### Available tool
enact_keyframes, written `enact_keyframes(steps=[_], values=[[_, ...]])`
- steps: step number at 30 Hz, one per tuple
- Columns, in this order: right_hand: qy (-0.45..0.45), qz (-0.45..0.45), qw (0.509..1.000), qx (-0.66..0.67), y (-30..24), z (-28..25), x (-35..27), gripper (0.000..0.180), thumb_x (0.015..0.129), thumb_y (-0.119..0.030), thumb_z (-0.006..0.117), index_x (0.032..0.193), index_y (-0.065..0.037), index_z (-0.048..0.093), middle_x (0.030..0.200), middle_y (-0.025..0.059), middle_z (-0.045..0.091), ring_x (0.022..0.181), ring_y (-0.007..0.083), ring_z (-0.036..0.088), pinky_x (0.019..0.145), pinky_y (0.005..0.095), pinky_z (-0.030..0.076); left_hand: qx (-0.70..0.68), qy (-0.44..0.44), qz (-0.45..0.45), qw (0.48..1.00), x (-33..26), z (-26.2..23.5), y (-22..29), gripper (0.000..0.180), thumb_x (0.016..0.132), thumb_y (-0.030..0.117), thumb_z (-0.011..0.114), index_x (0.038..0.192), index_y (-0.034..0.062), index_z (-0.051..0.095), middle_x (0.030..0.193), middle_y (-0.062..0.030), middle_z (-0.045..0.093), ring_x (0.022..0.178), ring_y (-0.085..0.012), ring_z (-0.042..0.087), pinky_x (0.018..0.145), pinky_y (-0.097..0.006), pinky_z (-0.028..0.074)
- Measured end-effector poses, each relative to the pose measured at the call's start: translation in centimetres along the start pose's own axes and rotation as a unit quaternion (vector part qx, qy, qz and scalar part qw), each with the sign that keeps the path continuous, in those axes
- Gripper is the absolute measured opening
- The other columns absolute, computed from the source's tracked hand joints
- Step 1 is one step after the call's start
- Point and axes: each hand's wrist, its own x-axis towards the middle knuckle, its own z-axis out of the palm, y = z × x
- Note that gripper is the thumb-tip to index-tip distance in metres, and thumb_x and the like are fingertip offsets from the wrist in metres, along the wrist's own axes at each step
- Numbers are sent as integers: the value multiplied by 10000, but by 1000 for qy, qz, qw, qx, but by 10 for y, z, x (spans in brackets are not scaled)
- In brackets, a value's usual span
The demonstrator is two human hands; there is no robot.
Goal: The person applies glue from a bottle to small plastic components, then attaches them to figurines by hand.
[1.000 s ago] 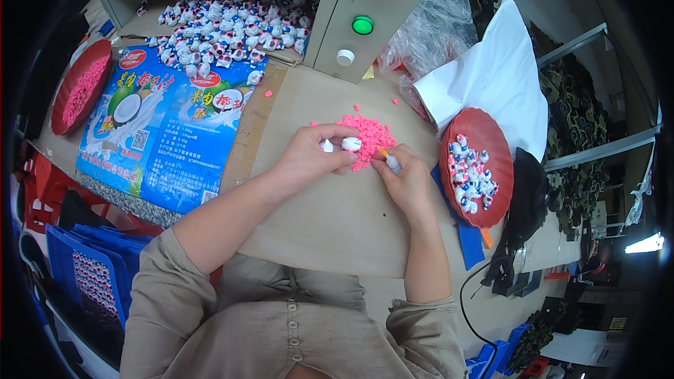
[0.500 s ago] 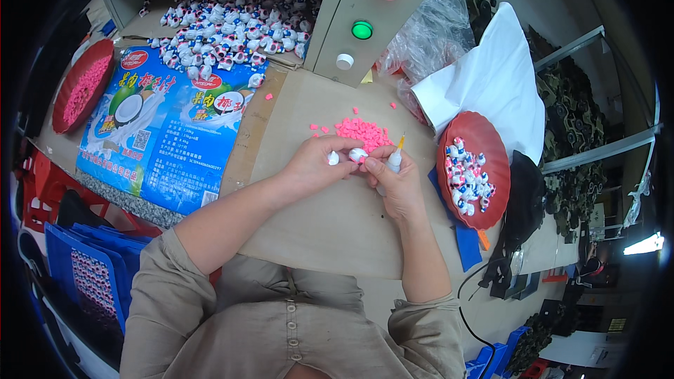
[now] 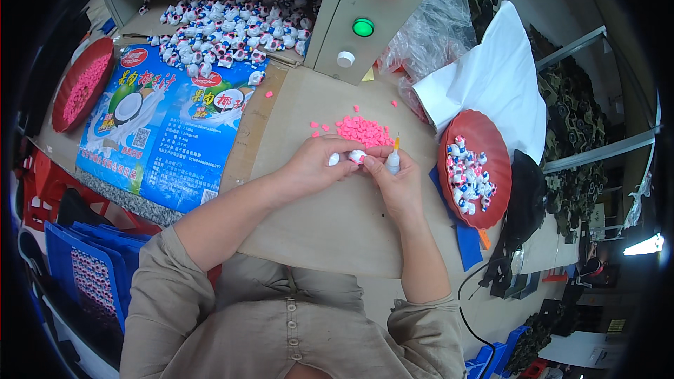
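My left hand [image 3: 309, 168] is closed on a small white figurine [image 3: 357, 156], held between thumb and fingertips. A second small white piece [image 3: 333, 159] shows tucked in the same hand's fingers. My right hand [image 3: 399, 189] touches the figurine with its thumb and fingertip, where a bit of pink shows. That hand also grips a small clear squeeze bottle [image 3: 392, 163] with a yellow needle tip pointing up and away. Just beyond both hands lies a heap of small pink pieces [image 3: 361, 130] on the brown cardboard work surface [image 3: 309, 231].
A red dish [image 3: 500, 161] of painted figurines stands right. Another red dish [image 3: 105, 70] with pink pieces is far left, beside a blue printed sheet [image 3: 165, 175]. Many white-and-blue figurines [image 3: 232, 28] fill a grey machine [image 3: 330, 42] with buttons. A white sheet [image 3: 498, 84] lies far right.
The needle-tipped bottle has turned a little more upright in my right hand. My right fingers have shifted slightly against the figurine; the left hand has hardly moved.
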Motion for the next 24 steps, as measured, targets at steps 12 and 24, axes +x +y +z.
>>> enact_keyframes(steps=[12, 24], values=[[37, -200, 960, -191, 11, -1, -4, 101, 768, -75, 614, 807, 16, 594, 722, 49, 566, 659, 94, 526, 585, 213, 414, 7, 23, 50, 998, -3, 3, -2, 242, 739, 68, 594, 976, 25, 571, 881, -105, 588, 782, -198, 546, 687, -287, 430], [-24, -328, 932, -155, 8, -7, -1, 140, 732, -2, 626, 867, -7, 590, 784, 65, 570, 726, 133, 543, 625, 233, 433, -51, 13, 64, 997, -6, 4, 8, 289, 779, 3, 546, 1066, 29, 527, 919, -65, 570, 766, -97, 554, 659, -225, 478]])
